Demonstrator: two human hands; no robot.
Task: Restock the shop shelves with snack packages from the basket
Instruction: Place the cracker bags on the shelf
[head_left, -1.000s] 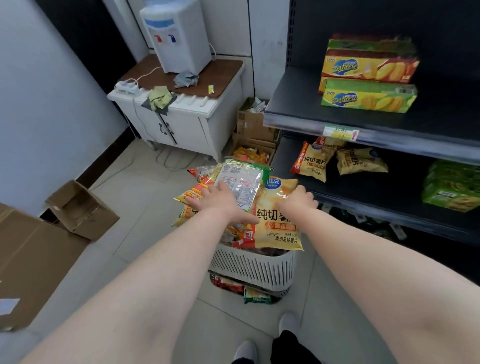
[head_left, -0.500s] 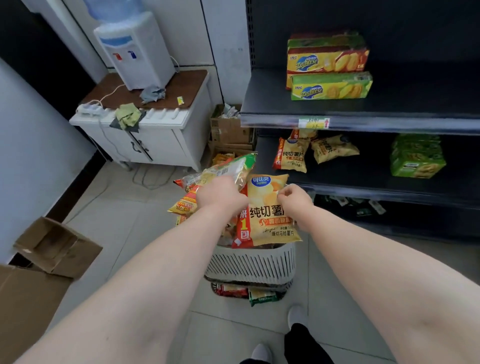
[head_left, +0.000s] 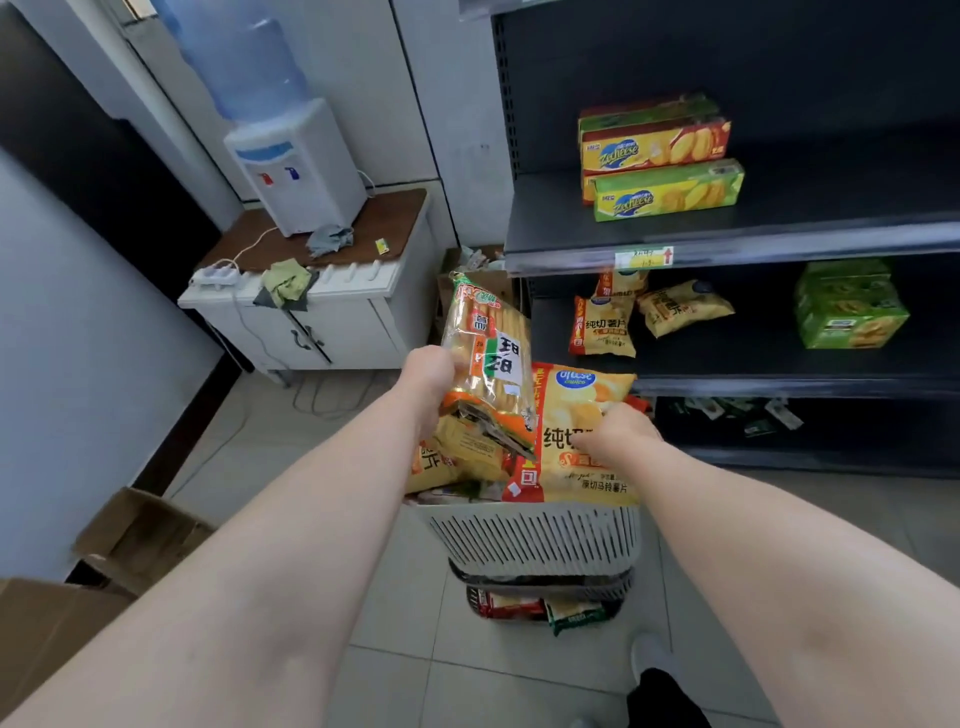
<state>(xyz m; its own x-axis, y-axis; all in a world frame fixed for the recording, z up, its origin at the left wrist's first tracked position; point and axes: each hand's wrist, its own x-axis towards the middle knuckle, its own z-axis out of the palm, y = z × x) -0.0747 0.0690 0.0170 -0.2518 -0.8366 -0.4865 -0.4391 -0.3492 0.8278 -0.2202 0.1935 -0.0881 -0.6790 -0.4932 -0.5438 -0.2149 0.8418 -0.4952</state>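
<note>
A white slatted basket (head_left: 540, 540) on the floor is heaped with snack bags. My left hand (head_left: 428, 376) grips a clear cracker package (head_left: 488, 358) with an orange and green label, raised upright above the heap. My right hand (head_left: 615, 431) lies on a big yellow potato chip bag (head_left: 576, 441) at the top of the basket, fingers curled on its face. The dark shelf unit (head_left: 727, 244) stands to the right. Its upper shelf holds yellow and green biscuit boxes (head_left: 660, 166); the middle shelf holds two yellow chip bags (head_left: 605, 322) and green boxes (head_left: 852, 306).
A white cabinet (head_left: 332, 306) with a water dispenser (head_left: 291, 156) stands at the left rear. Cardboard boxes (head_left: 140, 535) lie on the floor at left. A second basket (head_left: 545, 603) with packets sits under the white one. My shoe (head_left: 649, 654) is just behind it.
My left hand has lifted the cracker package up off the heap and tilted it upright. My right hand has slid down onto the yellow chip bag's face. The view has shifted left.
</note>
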